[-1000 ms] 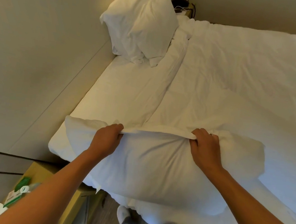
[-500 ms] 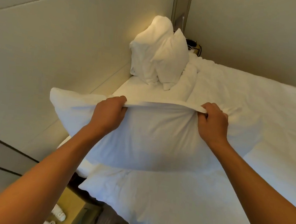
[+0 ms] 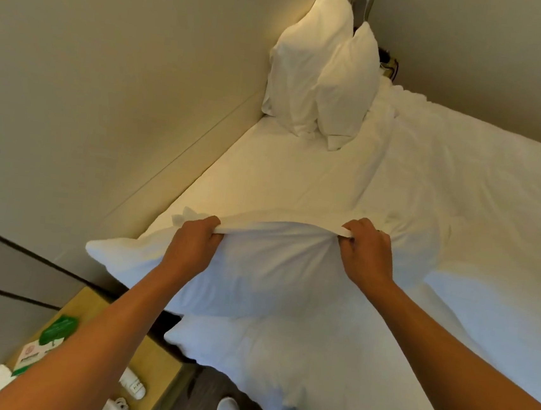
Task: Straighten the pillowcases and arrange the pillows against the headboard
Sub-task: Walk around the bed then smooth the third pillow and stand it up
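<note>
Head view, sole camera. The left hand [image 3: 197,242] and the right hand [image 3: 369,249] each grip the far hem of a white pillow [image 3: 255,276], fingers curled round a bunched fold of pillowcase. The pillow is held at the near left corner of the bed [image 3: 460,206], its left corner overhanging the bed edge; whether its underside rests on the duvet cannot be told. Two further pillows [image 3: 321,74] stand propped at the far left corner, against the headboard [image 3: 75,87] (the pale padded panel along the left). A small bench [image 3: 161,363] at near left carries leaflets and a remote.

Assessment: the step in hand appears to be straightening the case. To do it well, both grips should pull the hem taut and level, so the filling settles evenly into the corners; the slack left corner needs filling out. The pillow should then be carried, not dragged, toward the headboard to avoid rumpling the sheet.
</note>
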The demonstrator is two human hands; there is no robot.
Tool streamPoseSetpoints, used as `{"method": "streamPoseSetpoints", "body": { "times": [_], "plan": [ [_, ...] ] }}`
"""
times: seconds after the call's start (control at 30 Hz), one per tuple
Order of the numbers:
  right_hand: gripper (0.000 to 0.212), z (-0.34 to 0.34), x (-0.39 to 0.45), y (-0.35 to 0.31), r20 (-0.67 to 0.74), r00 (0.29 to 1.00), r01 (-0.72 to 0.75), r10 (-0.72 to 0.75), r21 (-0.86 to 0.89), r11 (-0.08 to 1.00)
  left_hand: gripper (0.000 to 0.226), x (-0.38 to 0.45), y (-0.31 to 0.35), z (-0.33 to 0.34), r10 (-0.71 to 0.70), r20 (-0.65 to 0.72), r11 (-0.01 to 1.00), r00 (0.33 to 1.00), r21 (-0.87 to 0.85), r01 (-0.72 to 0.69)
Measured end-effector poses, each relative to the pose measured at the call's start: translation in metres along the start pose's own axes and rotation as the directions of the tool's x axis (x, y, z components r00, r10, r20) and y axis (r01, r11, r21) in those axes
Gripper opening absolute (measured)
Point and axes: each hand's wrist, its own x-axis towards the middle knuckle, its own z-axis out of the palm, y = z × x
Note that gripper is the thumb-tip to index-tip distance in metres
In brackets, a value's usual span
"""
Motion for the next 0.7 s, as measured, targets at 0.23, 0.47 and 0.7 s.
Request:
{"method": "streamPoseSetpoints", "body": {
  "times": [0.23,0.47,0.7],
  "plan": [
    [0.019,0.01,0.054,-0.011,-0.057,0.998,0.043,-0.036,0.128,0.991,0.016,0.037,-0.005,-0.012,-0.06,-0.011,0.988,0.998,-0.143,0.057],
    [0.013,0.032,0.112,-0.005,-0.109,0.988,0.122,-0.105,0.156,0.98,0.018,0.078,-0.003,-0.03,-0.138,-0.01,0.986,0.99,-0.096,0.136],
    [0.005,0.017,0.158,-0.006,-0.18,0.966,0.209,-0.185,0.122,0.97,0.016,0.118,0.015,-0.042,-0.164,-0.078,0.986,0.983,-0.036,0.161]
  ]
}}
